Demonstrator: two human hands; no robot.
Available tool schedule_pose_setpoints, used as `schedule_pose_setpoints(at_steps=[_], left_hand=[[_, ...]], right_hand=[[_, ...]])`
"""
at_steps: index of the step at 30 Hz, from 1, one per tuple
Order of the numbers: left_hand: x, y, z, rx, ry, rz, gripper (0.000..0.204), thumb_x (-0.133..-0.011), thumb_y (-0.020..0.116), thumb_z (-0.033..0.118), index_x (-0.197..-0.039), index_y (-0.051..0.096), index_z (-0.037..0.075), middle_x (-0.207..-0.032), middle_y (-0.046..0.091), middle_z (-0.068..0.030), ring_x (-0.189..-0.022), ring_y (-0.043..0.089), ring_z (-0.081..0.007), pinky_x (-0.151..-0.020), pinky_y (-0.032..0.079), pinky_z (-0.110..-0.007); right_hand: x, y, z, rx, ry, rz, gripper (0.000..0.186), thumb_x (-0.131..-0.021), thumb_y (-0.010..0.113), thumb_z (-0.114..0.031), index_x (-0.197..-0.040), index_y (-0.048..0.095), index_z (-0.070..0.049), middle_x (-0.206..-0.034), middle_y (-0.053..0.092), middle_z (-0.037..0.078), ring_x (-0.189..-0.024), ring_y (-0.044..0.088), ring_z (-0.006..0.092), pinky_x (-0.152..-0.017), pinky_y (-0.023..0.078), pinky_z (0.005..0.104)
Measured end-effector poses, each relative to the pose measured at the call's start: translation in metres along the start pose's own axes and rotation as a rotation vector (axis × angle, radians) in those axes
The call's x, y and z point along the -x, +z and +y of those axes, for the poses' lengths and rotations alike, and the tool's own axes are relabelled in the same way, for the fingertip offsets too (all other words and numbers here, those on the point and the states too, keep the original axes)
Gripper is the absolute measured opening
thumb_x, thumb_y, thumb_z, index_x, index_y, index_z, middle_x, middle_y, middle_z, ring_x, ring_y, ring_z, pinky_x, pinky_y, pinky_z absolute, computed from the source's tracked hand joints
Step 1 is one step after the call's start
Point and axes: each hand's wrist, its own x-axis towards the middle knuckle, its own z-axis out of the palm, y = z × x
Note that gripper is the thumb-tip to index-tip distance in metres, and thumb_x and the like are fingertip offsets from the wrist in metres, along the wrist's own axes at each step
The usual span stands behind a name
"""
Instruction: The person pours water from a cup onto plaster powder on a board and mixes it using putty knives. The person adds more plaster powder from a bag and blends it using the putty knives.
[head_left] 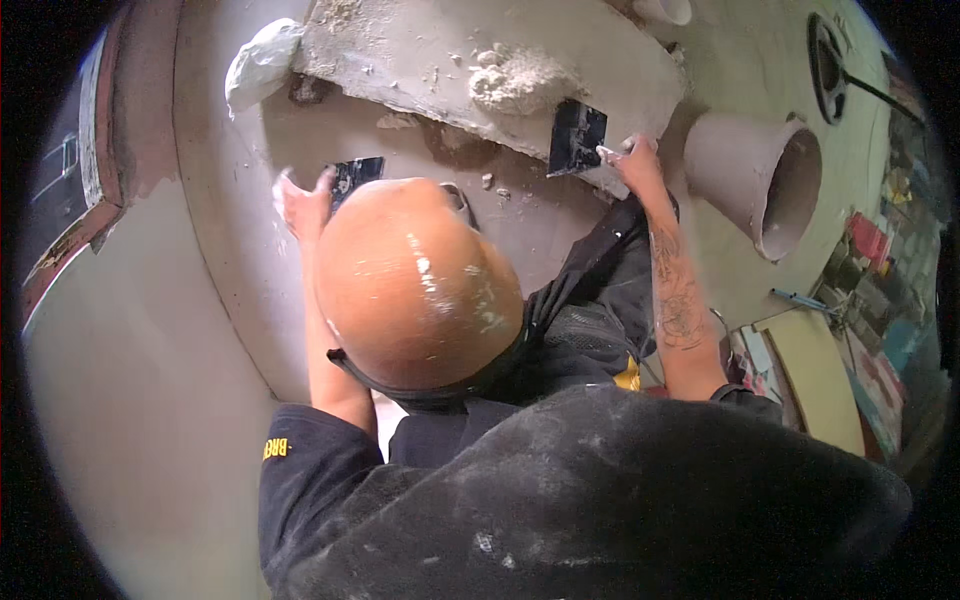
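A broad, dark-bladed putty knife is in my left hand, whose fingers are closed at its edge. My right hand grips another dark square-bladed putty knife; its blade lies over the near edge of a plaster-smeared board. A lumpy heap of pale plaster sits on that board, just beyond the right blade. Between my arms rises a rounded, orange-toned form with white flecks, seemingly my bent knee; it covers part of the left blade's near edge.
A grey bucket lies tipped at the right. Beyond it is a dark wheel-like thing. A pale whitish bundle touches the board's left end. Mixed clutter and a yellowish panel lie at the far right.
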Motion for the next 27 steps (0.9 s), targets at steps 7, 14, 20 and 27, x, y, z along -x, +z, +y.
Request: schedule_pose_setpoints(at_steps=[7,14,20,27], left_hand=[[0.124,0.029,-0.04,0.002,-0.448,-0.327,0.057,-0.076,0.068,0.037,-0.115,0.053,-0.001,-0.111,0.058,-0.0181,-0.1,0.056,-0.0287,-0.09,0.043,-0.037],[0.12,0.013,-0.086,0.313,-0.565,-0.41,0.056,-0.076,0.067,0.037,-0.115,0.054,-0.001,-0.11,0.058,-0.0177,-0.099,0.056,-0.028,-0.089,0.043,-0.037],[0.09,0.003,-0.1,0.472,-0.628,-0.444,0.055,-0.076,0.067,0.036,-0.115,0.054,-0.001,-0.11,0.059,-0.0173,-0.099,0.056,-0.0275,-0.088,0.043,-0.036],[0.063,-0.002,-0.112,0.59,-0.672,-0.472,0.053,-0.077,0.067,0.036,-0.114,0.054,-0.001,-0.109,0.059,-0.0168,-0.098,0.057,-0.0268,-0.088,0.044,-0.036]], right_hand=[[0.011,0.034,0.002,-0.095,0.104,0.099,0.074,-0.064,0.078,-0.046,-0.109,0.053,0.007,-0.11,0.058,0.027,-0.106,0.056,0.0381,-0.089,0.044,0.0427],[-0.002,0.06,-0.004,-0.182,0.115,0.116,0.069,-0.061,0.08,-0.043,-0.103,0.057,0.006,-0.111,0.056,0.026,-0.106,0.054,0.0387,-0.09,0.044,0.0458],[0.013,0.052,-0.024,-0.217,0.113,0.276,0.074,-0.06,0.082,-0.039,-0.108,0.052,0.008,-0.111,0.054,0.026,-0.106,0.052,0.0404,-0.089,0.044,0.046],[0.016,0.055,-0.029,-0.166,0.09,0.372,0.073,-0.057,0.084,-0.037,-0.105,0.054,0.008,-0.109,0.057,0.025,-0.107,0.053,0.0381,-0.089,0.044,0.045]])
